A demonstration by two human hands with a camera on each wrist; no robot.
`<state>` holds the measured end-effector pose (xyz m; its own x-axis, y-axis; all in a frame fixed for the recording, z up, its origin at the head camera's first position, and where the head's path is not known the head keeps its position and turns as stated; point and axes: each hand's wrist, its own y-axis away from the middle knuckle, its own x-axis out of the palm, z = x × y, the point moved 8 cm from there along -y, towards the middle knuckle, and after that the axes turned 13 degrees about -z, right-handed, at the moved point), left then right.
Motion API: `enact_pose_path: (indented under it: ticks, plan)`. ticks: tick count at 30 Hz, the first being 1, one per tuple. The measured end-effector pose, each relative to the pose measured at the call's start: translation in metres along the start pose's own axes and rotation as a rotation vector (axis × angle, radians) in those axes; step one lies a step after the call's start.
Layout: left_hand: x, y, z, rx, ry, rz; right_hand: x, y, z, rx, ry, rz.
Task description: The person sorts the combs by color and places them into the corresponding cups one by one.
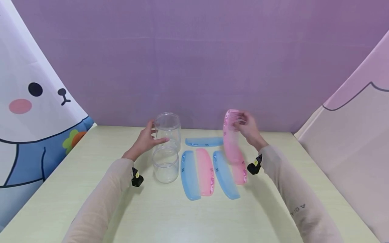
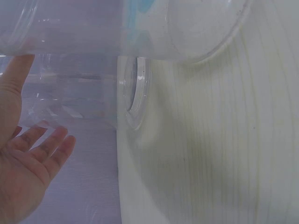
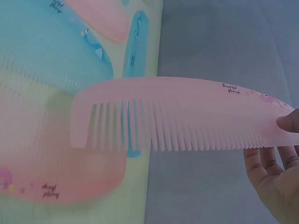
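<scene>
My right hand (image 1: 250, 130) pinches a pink comb (image 1: 230, 138) by one end and holds it raised over the table; in the right wrist view the thumb lies on the held comb (image 3: 187, 98), fingers behind its teeth. On the left, my left hand (image 1: 145, 141) grips a clear jar (image 1: 168, 124) at the back, thumb on the near side, fingers on the far side. A second clear jar (image 1: 165, 172) stands just in front of it. Below the raised comb lies another pink comb (image 1: 240, 172), partly covered by it in the head view.
Between the jars and my right arm lie a blue comb (image 1: 189, 177), a pink comb (image 1: 206, 173) and another blue comb (image 1: 225, 177), side by side. A further blue comb (image 1: 203, 142) lies crosswise behind them. A purple backdrop (image 1: 194, 67) rises at the table's back edge.
</scene>
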<state>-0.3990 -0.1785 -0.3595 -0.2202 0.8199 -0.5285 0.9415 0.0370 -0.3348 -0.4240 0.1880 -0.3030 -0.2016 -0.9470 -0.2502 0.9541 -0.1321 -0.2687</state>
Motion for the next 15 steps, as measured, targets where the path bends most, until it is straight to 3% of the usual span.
enact_pose_path:
  ticks: [15]
  plan:
    - [0.001,0.000,0.001,-0.004,-0.007,-0.006,0.038,-0.001,0.034,-0.106,-0.048,0.059]
